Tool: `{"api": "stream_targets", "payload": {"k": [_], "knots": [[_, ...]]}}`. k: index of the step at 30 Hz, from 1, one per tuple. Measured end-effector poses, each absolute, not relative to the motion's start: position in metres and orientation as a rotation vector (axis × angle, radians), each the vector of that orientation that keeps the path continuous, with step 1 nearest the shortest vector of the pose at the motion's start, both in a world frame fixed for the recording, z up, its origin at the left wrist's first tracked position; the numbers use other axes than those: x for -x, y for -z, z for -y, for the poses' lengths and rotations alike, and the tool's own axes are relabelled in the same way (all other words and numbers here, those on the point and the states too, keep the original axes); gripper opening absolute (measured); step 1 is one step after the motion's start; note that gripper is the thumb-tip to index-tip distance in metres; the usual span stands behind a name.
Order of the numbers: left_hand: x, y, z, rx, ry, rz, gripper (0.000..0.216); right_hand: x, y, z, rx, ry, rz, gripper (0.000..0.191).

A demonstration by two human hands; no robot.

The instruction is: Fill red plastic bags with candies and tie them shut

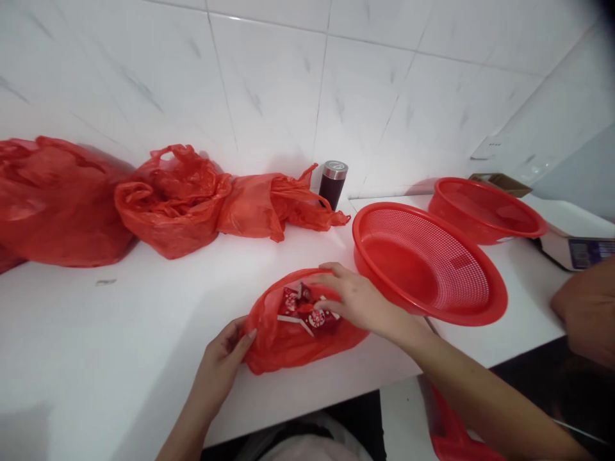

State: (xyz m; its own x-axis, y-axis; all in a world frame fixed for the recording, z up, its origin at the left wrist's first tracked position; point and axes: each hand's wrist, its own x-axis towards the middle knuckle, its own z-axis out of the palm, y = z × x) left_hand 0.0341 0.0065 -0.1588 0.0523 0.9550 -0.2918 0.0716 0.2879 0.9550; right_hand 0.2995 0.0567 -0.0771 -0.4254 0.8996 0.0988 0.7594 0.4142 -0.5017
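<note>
A red plastic bag [283, 351] lies on the white table in front of me with its mouth open upward. Inside it are several dark red and white printed packets [318, 317]. At the bag's left side, my left hand [229, 349] pinches the rim between thumb and fingers. My right hand [353, 298] hovers over the right part of the opening, fingers apart and pointing left above the packets. A small bright red piece [305, 308] lies by its fingertips; whether they touch it is unclear.
Along the wall stand a bulky red bag [67, 205], an open red bag [173, 218], a flatter red bag [252, 205] and a dark tumbler [332, 186]. To the right are a red mesh basket [461, 314], a red basin [485, 230], a cardboard box [504, 186] and a scale [576, 224].
</note>
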Motion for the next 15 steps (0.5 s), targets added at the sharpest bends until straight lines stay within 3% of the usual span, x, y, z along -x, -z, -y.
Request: {"api": "stream_targets", "payload": {"k": [4,7,10,15], "knots": [[-0.027,0.162,-0.006,-1.068,-0.955,-1.343,0.046,-0.340,0.068,-0.053,1.494,-0.306,2.105,0.030],[-0.029,0.161,-0.006,-1.054,-0.978,-1.345,0.045,-0.374,0.072,-0.035,1.798,-0.105,1.948,0.041],[-0.032,0.161,-0.009,-1.064,-0.989,-1.368,0.045,-0.382,0.101,-0.007,2.019,-0.119,1.970,0.050],[-0.033,0.168,-0.017,-1.104,-0.976,-1.363,0.045,-0.352,0.145,0.027,1.851,-0.094,2.094,0.070]]}}
